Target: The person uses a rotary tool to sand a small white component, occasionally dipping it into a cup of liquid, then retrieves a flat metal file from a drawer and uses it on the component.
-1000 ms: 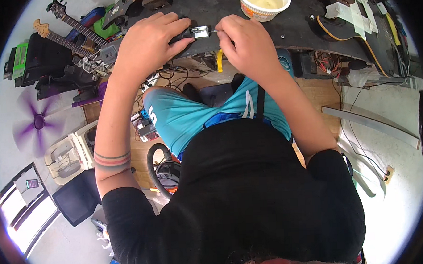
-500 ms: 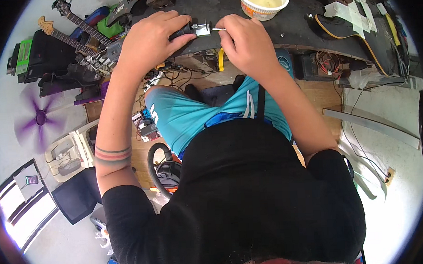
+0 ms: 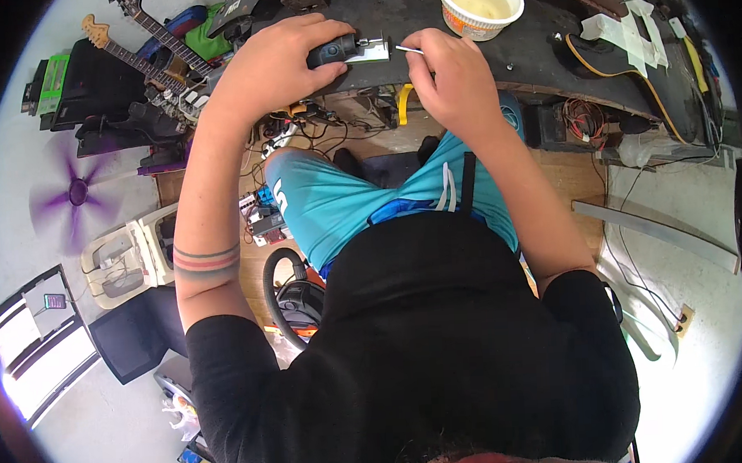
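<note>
On the dark workbench (image 3: 395, 15), my left hand (image 3: 273, 66) is wrapped round a black rotary tool (image 3: 332, 53) lying on its side. The tool's metal tip points right, over a small flat white piece (image 3: 370, 55). My right hand (image 3: 457, 83) is closed, pinching a thin white stick (image 3: 409, 48) between thumb and fingers. The stick's free end points left toward the tool's tip, with a small gap between them. Curled fingers hide the stick's other end.
A white tub with pale liquid (image 3: 481, 3) stands just beyond my right hand. Farther right lies a dark guitar body (image 3: 603, 56) with pale tape on it. Two guitars (image 3: 144, 63) lean at the left, near a spinning purple fan (image 3: 78, 192). Cables (image 3: 333, 121) hang below the bench edge.
The whole view has shifted a little, so things sit farther right. The white stick has tilted and stands slightly farther from the tool's tip. Both hands keep their grips.
</note>
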The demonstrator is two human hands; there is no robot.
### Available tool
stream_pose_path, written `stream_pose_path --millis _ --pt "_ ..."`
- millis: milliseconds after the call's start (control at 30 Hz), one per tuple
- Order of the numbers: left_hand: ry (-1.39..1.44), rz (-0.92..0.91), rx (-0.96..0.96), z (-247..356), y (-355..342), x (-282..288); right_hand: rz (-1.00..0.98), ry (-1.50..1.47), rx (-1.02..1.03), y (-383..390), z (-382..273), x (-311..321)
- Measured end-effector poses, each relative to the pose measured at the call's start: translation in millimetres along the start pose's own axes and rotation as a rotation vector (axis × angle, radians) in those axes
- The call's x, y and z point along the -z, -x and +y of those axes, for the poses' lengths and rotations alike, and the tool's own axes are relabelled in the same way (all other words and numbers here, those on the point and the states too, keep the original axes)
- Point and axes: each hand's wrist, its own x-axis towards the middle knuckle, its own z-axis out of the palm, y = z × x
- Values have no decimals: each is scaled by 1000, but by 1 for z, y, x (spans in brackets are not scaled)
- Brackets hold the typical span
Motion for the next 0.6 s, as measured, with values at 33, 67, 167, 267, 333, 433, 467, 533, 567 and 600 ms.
stream_pose_path --millis 33,67,167,267,333,433,467,533,567,600 --pt "-5 21 -5 -2 1 -1 5 -13 -6 -1 0 0" --pt "-10 43 -10 -4 2 -2 6 -17 0 -1 -1 0" --pt "24 166 12 -7 9 2 -8 -72 -53 -1 -3 2" --pt "7 434 17 -20 21 14 117 -277 -143 2 -8 1" --pt "358 515 292 -8 29 33 50 -455 -254 5 -29 1" --pt "983 951 503 11 30 53 -91 -755 -384 5 -72 -21" --pt "992 953 509 1 45 55 -256 -815 -417 0 -88 -30" --pt "1001 960 506 -5 59 55 -378 -905 -403 -5 -115 -52" --pt "1110 944 548 1 62 54 -376 -898 -342 -2 -119 -71" --pt "1214 932 595 6 66 52 -403 -850 -335 -7 -131 -75"
